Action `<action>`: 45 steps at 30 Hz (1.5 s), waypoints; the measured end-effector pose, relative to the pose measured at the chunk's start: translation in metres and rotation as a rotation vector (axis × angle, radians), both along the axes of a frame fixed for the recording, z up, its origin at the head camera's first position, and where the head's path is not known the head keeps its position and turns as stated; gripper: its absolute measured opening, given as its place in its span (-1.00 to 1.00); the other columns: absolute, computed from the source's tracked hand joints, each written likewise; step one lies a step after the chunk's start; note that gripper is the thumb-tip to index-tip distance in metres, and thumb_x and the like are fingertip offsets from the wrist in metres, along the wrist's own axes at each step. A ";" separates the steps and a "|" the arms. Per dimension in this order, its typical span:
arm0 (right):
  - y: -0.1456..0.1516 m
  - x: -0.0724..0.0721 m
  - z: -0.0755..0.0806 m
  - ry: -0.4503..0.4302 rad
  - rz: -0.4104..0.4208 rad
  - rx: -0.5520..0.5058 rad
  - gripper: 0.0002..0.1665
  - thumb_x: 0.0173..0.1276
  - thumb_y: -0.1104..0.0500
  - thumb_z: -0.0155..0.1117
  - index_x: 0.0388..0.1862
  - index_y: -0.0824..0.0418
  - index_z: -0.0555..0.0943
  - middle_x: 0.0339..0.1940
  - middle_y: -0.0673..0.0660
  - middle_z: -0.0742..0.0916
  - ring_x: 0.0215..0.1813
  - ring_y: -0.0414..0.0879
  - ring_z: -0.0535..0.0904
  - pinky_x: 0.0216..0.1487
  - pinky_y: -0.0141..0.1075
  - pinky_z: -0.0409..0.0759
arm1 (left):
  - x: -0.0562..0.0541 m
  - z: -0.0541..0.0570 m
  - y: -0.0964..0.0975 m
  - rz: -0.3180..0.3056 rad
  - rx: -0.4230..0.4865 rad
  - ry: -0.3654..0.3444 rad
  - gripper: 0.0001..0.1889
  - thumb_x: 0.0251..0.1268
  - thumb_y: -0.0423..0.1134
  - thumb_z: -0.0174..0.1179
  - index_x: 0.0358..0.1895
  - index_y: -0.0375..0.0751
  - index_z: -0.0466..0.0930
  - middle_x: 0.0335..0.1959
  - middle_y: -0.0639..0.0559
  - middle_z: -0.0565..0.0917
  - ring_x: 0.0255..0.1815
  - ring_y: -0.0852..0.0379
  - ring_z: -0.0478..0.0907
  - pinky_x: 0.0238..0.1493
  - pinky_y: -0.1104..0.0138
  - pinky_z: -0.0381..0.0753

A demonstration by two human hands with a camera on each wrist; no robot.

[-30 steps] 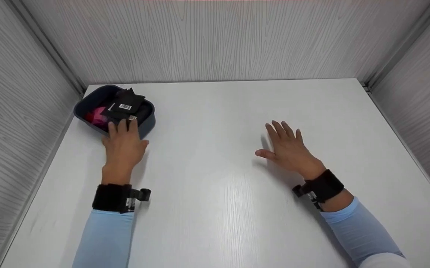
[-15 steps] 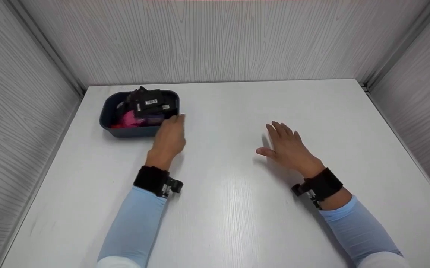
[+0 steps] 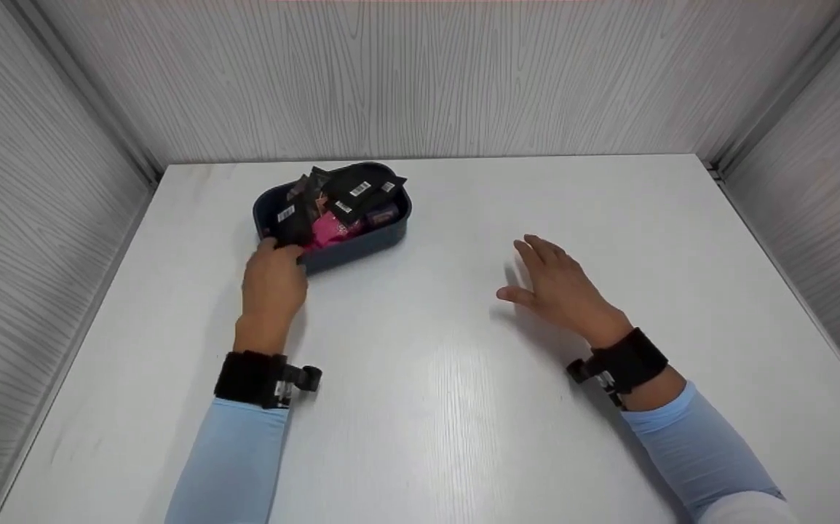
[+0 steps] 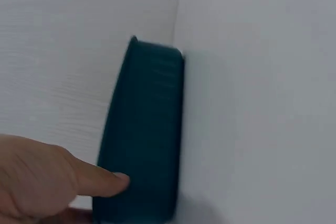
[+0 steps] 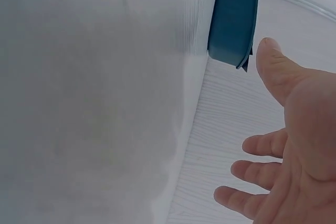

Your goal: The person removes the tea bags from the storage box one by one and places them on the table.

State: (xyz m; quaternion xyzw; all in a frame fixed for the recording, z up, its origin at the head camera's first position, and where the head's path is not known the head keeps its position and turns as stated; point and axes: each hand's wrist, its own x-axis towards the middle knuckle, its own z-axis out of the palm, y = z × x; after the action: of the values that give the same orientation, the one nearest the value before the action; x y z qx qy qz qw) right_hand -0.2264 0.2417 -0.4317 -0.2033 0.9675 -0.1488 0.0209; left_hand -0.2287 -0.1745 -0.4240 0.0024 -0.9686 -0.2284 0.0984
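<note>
A dark blue oblong tub [image 3: 354, 249] stands at the back left of the table in the head view, angled, its right end farther back. Black packets [image 3: 369, 182] with white barcode labels fill it, and a shiny pink packet [image 3: 331, 228] shows at its near side. My left hand [image 3: 274, 284] grips the tub's near left corner, fingers over the rim. In the left wrist view the thumb [image 4: 107, 182] presses on the outer wall. Right of centre, my right hand [image 3: 562, 291] is held over the table with fingers spread, touching nothing; its wrist view shows the open palm [image 5: 310, 129].
The white table [image 3: 420, 407] is bounded by a grey wood-grain panel [image 3: 427, 80] at the back. Similar panels stand at the left [image 3: 34, 218] and right sides. The tub sits close to the back edge.
The tub has slid right along the back of the table and turned. My left hand went from its near side to its right corner, then to its left corner. The right hand has hardly moved.
</note>
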 end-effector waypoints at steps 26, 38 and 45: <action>-0.046 -0.104 0.042 0.012 -0.007 -0.066 -0.16 0.60 -0.02 0.26 0.67 0.30 0.22 0.64 0.38 0.34 0.66 0.29 0.22 0.64 0.10 0.25 | -0.059 -0.015 0.114 -0.324 0.051 -0.076 -0.63 0.62 -0.33 0.13 0.38 -0.25 0.61 0.52 -0.21 0.47 0.54 -0.14 0.43 0.55 0.07 0.41; -0.063 -0.123 0.018 0.242 0.023 0.048 -0.66 0.51 0.12 0.38 0.17 0.21 0.77 0.07 0.23 0.83 0.18 0.23 0.69 0.24 0.20 0.58 | -0.063 -0.016 0.142 -0.236 -0.087 -0.029 -0.65 0.64 -0.26 0.14 0.33 -0.29 0.64 0.41 -0.30 0.58 0.28 -0.22 0.66 0.29 0.03 0.66; -0.049 -0.116 0.023 0.268 0.006 -0.124 -0.69 0.60 0.12 0.29 0.17 0.20 0.79 0.12 0.18 0.82 0.20 0.14 0.71 0.28 0.06 0.61 | -0.062 -0.009 0.137 -0.275 -0.012 -0.083 -0.54 0.66 -0.23 0.11 0.50 -0.24 0.48 0.58 -0.29 0.38 0.49 -0.20 0.49 0.46 0.06 0.52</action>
State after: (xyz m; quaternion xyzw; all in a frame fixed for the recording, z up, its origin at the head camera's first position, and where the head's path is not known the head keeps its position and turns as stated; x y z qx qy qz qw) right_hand -0.3425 0.1925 -0.4082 -0.2250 0.9500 -0.1799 -0.1206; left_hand -0.2907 -0.0375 -0.4332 -0.1215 -0.9643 -0.2338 0.0262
